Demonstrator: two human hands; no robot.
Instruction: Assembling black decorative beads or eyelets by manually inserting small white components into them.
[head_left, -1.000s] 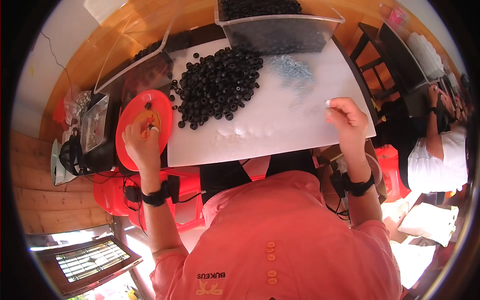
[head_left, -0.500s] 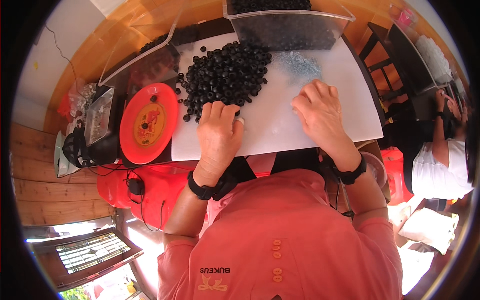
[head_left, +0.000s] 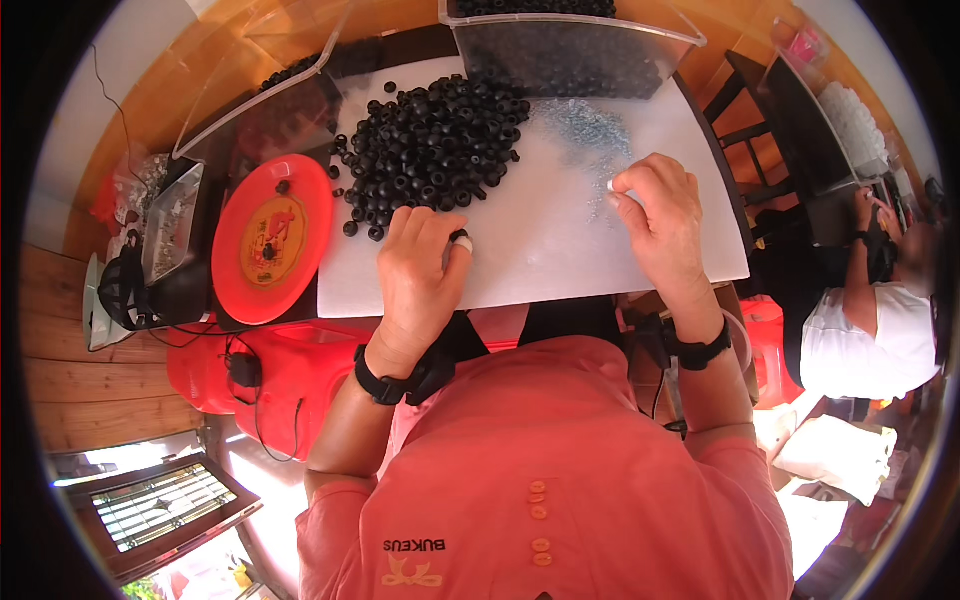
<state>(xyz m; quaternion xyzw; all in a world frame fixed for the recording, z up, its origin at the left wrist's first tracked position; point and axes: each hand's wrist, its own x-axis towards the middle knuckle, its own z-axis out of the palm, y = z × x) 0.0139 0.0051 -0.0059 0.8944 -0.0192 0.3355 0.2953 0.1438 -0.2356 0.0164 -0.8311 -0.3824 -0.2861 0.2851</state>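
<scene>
Black rings [head_left: 430, 150], small, matte, in a loose heap

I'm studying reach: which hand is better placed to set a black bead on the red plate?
Probably the left hand: it seems to pinch a black bead and is nearer the red plate. The right hand is farther, near the bluish pieces.

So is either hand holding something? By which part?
The left hand pinches a black piece between thumb and finger; its gripped part is hidden. Right hand: can't tell.
</scene>
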